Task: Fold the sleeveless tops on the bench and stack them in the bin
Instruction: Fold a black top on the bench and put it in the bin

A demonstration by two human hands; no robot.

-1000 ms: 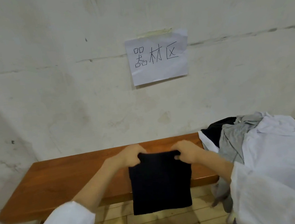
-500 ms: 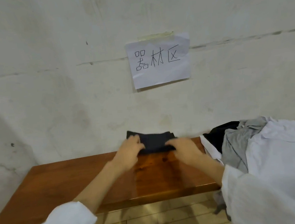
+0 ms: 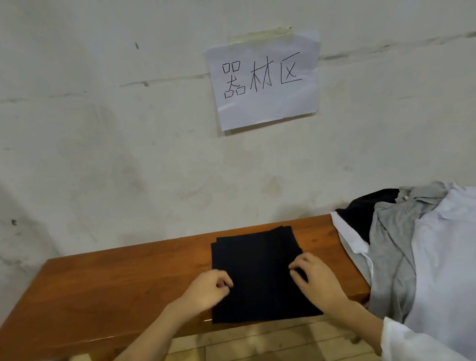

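Note:
A black sleeveless top (image 3: 258,275), folded into a flat rectangle, lies on the wooden bench (image 3: 120,286); its near edge reaches the bench's front edge. My left hand (image 3: 208,291) is at the top's left edge, with curled fingers pinching the cloth. At the right edge my right hand (image 3: 316,279) rests on the top, fingers curled on the fabric. A heap of other clothes (image 3: 424,248), black, grey and white, covers the bench's right end. No bin is in view.
A stained wall (image 3: 85,135) rises directly behind the bench, with a taped paper sign (image 3: 266,78) on it. Bare bench surface stretches left of the black top. Tiled floor (image 3: 244,350) shows below the bench's front edge.
The black top, which hung from both hands in front of the bench, was carried over it and now lies folded flat on the bench. Both hands have moved to its sides.

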